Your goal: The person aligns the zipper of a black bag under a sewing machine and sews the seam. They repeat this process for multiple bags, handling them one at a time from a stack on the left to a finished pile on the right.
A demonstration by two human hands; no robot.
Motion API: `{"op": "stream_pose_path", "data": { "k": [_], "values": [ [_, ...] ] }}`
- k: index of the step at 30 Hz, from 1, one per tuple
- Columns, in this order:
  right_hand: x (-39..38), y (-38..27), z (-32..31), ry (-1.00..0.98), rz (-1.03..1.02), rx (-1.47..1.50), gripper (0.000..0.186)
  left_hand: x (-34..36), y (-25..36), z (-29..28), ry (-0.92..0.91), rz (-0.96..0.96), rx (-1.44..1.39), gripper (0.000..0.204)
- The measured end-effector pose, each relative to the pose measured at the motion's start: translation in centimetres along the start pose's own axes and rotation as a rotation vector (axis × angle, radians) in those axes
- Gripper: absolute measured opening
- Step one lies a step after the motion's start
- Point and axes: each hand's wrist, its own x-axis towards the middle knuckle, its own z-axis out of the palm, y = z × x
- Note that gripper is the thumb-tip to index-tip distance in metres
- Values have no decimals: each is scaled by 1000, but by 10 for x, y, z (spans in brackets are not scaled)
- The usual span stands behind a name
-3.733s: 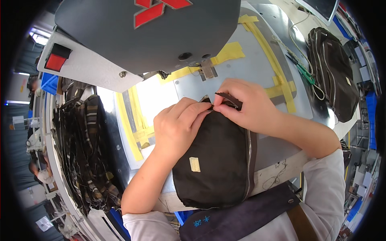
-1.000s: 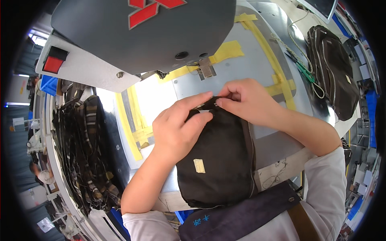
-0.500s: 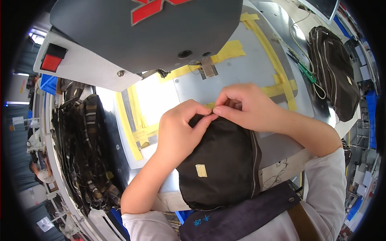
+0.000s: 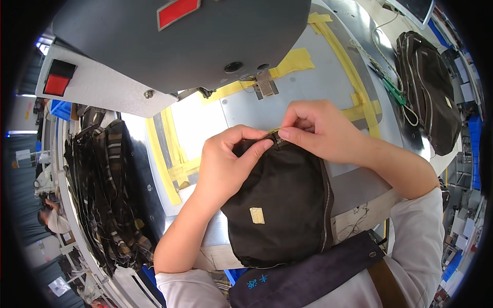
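Pale-grey worktop (image 4: 323, 84), two-handed pinch grip

Yellow tape strips (image 4: 298, 60) cross the plate, centre to upper right. Dark-grey machine housing (image 4: 179, 49) with a red emblem (image 4: 178, 13) fills the upper left and upper centre; white metal panel (image 4: 113, 82) below it carries a red-and-black switch (image 4: 56, 84).

Dark-brown fabric bag (image 4: 287, 190) lies lower centre, over the worktop's near edge. Silver-toothed zipper (image 4: 328, 205) down its right side; small cream patch (image 4: 257, 215) on its face.

Left hand (image 4: 226, 159): thumb and index finger closed on the bag's top edge. Right hand (image 4: 318, 128): thumb and index finger pinching the same edge just beside; exact layers between the fingertips cannot be told.

Left of frame: heap of dark plaid fabric (image 4: 113, 174). Upper right: second dark-brown zippered bag (image 4: 429, 92), green-handled tool (image 4: 394, 93) beside it. Far left, small: a co-worker (image 4: 55, 222).
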Motion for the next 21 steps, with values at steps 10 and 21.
{"op": "stream_pose_path", "data": {
  "k": [10, 21],
  "values": [
    [1, -3, 7, 88, -7, -77, 13, 2, -9, 0, 95, 68, -103, 11],
    [2, 0, 11, 107, -170, -89, 11, -4, 5, 2, 40, 88, 105, 15]
  ]
}}
